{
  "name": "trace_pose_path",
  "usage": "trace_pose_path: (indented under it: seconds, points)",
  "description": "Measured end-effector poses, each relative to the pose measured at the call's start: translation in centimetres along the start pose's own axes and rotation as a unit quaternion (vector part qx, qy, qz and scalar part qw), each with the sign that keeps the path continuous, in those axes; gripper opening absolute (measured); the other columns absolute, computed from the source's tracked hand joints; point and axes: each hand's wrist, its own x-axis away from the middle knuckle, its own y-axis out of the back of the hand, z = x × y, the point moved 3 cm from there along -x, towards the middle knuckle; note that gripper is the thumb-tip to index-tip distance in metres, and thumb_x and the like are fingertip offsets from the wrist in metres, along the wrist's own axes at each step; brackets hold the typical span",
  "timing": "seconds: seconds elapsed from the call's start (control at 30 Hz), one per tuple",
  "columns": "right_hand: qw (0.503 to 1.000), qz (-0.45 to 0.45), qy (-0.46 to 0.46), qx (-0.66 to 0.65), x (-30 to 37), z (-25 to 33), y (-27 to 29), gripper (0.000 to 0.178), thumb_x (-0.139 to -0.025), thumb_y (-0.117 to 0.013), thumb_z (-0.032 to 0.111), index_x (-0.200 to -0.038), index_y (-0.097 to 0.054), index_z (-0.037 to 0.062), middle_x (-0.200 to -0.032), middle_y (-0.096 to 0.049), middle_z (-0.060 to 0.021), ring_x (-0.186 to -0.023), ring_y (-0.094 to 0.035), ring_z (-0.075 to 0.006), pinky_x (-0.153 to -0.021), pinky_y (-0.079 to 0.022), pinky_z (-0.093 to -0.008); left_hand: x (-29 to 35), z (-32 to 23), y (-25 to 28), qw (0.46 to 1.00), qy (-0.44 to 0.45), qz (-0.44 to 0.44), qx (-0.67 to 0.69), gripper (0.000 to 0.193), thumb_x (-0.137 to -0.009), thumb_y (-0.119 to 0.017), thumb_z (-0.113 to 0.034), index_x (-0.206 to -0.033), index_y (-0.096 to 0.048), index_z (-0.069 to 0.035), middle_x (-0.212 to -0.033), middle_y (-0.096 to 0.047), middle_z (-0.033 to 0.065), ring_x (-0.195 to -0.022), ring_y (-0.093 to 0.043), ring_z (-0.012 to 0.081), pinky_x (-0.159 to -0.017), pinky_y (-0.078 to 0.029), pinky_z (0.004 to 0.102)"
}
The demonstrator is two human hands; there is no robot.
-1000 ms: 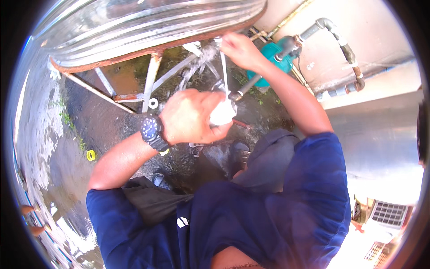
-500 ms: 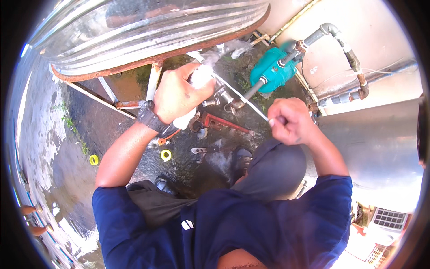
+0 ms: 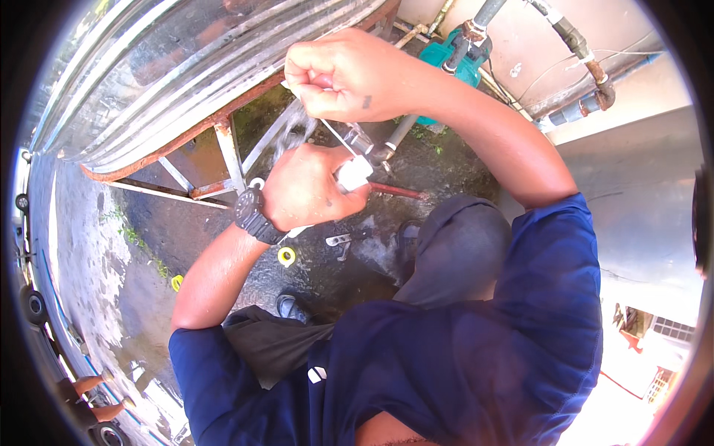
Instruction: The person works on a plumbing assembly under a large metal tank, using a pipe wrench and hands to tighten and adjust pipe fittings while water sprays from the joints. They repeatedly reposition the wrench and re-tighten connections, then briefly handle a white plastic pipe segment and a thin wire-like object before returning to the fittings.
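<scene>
My left hand is closed around a white pipe; its white-wrapped end pokes out past the thumb. A thin white tape strip stretches from that end up to my right hand, whose curled fingers pinch it. My right arm reaches across, above and beyond the left hand. Below them on the wet ground, the handle of a red pipe wrench shows, its head hidden by my left hand. A yellow ring and a small metal tool lie nearer to me.
A ribbed metal tank on a rusty frame stands at far left. Beyond my right forearm is a teal pump with metal pipes along the wall. Water sprays behind my left hand. Another yellow ring lies leftward.
My right hand has swung from the right side up and left, past the left hand, carrying the tape strip round. My left hand has tilted the pipe end toward the right and slightly lower.
</scene>
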Motion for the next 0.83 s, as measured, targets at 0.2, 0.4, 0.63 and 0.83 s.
trace_pose_path:
  seconds: [0.2,0.4,0.63,0.83]
  points:
    - [0.985,-0.034,-0.133,-0.104,5.0,-6.9,-4.0,0.011,-0.086,-0.066,0.011,-0.089,-0.059,0.0027,-0.069,-0.057,-0.0039,-0.063,-0.051,-0.0095,-0.059,-0.045,-0.0300,-1.1,-1.4,0.1,0.998,-0.018,0.059,0.014,0.026,-0.073,-0.077,-0.021,-0.090,-0.071,-0.002,-0.065,-0.066,0.0132,-0.058,-0.066,0.0268,-0.060,-0.053,0.0364]
    - [0.916,-0.047,-0.338,-0.212,13.2,-10.0,-7.6,0.016,-0.088,-0.066,0.016,-0.088,-0.063,0.0010,-0.072,-0.065,-0.0085,-0.066,-0.059,-0.0140,-0.063,-0.049,-0.0332,-2.0,0.9,2.6,0.995,0.077,-0.032,0.051,0.037,-0.076,-0.079,-0.018,-0.105,-0.071,0.003,-0.072,-0.069,0.0114,-0.065,-0.062,0.0094,-0.062,-0.051,0.0292]
    - [0.963,-0.050,-0.179,-0.198,13.9,-4.8,-2.7,0.008,-0.084,-0.064,0.004,-0.084,-0.056,0.0043,-0.065,-0.054,-0.0031,-0.056,-0.052,-0.0131,-0.053,-0.042,-0.0337,-3.2,4.9,-0.9,0.983,0.153,-0.045,0.088,0.036,-0.078,-0.080,-0.013,-0.109,-0.071,0.004,-0.075,-0.069,0.0054,-0.071,-0.057,0.0046,-0.064,-0.049,0.0270]
    - [0.986,0.055,-0.121,-0.099,8.4,-8.2,-2.7,0.013,-0.079,-0.068,0.012,-0.083,-0.057,0.0064,-0.071,-0.062,-0.0109,-0.060,-0.060,-0.0275,-0.056,-0.044,-0.0407,-4.8,3.8,-3.8,0.985,0.142,0.036,0.088,0.028,-0.079,-0.078,-0.015,-0.102,-0.074,-0.001,-0.066,-0.063,-0.0015,-0.064,-0.051,0.0034,-0.055,-0.043,0.0269]
